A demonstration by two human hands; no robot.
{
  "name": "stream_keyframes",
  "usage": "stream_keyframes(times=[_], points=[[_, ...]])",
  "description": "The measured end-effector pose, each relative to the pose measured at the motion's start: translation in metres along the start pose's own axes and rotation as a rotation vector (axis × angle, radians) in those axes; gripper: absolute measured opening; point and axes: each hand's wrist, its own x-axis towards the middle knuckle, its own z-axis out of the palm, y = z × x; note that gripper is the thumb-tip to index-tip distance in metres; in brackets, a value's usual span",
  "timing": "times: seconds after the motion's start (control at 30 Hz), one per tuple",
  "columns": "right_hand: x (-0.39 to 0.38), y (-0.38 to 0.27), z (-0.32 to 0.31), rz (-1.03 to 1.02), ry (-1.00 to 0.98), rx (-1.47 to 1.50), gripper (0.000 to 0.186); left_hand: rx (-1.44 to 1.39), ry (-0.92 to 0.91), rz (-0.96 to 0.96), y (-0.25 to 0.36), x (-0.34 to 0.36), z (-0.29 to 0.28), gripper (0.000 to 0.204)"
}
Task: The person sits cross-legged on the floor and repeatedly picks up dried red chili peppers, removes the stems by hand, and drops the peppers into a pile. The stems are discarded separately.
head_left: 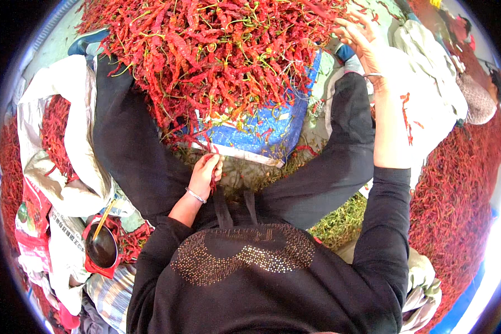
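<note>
Below the big heap of dried red chilli peppers with green stems (217, 50), the left hand (207, 173) clenches one pepper, best gripped near its stem, while the open-fingered right hand (362, 39) reaches the heap's right edge.

chilli heap (217, 50): bright red pods with thin green stems.
sheet under heap (261, 131): blue woven plastic with a white edge.
trousers (128, 145): plain black.
top (261, 289): black, with a band of small gold and silver studs across the chest.
sacks (78, 145): off-white, one printed in red.
bowl (101, 247): dark inside, red rim.
stem litter (342, 220): dull green.
left hand (207, 173): held red pods, silver bangle at the wrist.
right hand (362, 42): silver bangle at the wrist.
</note>
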Motion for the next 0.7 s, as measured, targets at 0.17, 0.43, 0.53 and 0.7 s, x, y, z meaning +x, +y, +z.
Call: stream_keyframes(times=[0.17,0.43,0.53,0.7], points=[[-0.052,0.115,-0.043,0.131,-0.328,-1.224,0.021,-0.037,-0.012,0.004,-0.003,-0.002,-0.004,0.017],[-0.106,0.207,-0.045,0.183,-0.542,-1.638,0.016,-0.060,-0.003,-0.004,-0.006,0.002,-0.005,0.017],[-0.081,0.165,-0.054,0.257,-0.377,-1.488,0.018,-0.081,-0.028,-0.007,-0.012,0.004,-0.010,0.016],[-0.020,0.037,-0.027,-0.110,-0.020,-1.458,0.021,-0.016,-0.086,0.076,-0.020,0.007,-0.020,0.013]])
